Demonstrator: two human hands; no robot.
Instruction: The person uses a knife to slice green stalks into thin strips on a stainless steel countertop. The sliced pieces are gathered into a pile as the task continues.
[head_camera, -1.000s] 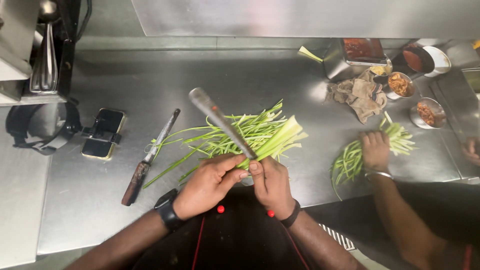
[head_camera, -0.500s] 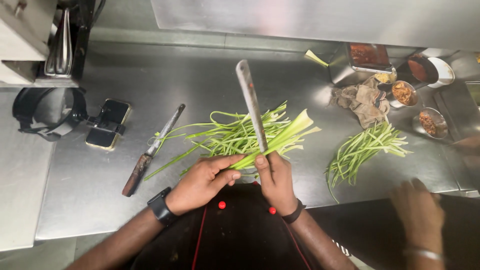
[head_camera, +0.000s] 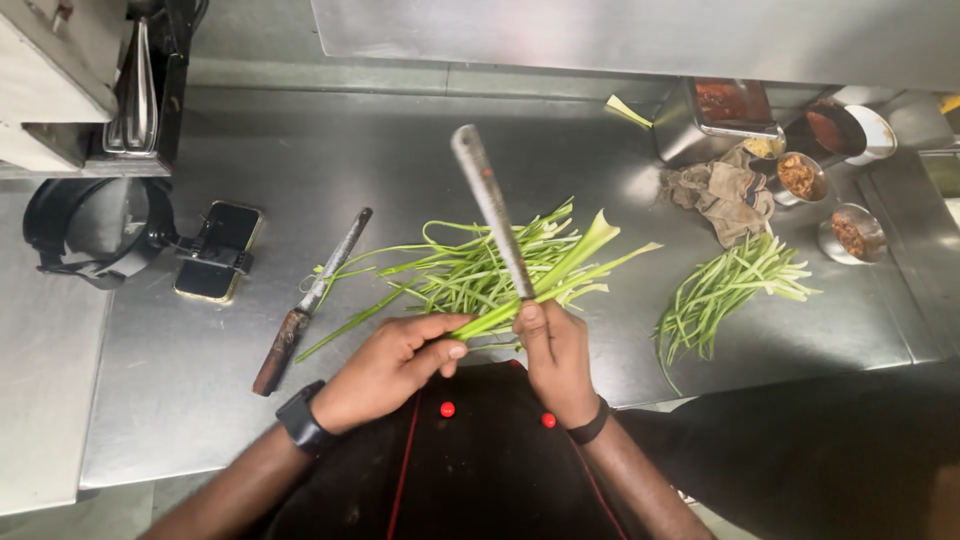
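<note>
Both hands busy | left hand (head_camera: 385, 362) grip: green stalk (head_camera: 540, 285) | right hand (head_camera: 555, 352) grip: knife (head_camera: 490, 205)

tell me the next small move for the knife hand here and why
Probably bring the knife down across the green stalks: the right hand holds the blade raised and pointing away, while the left hand pinches the stalk ends near the counter edge.

A knife (head_camera: 490, 208) is gripped by the right hand (head_camera: 556, 360), blade pointing away. Green stalks (head_camera: 520, 270) are pinched by the left hand (head_camera: 390, 365).
</note>
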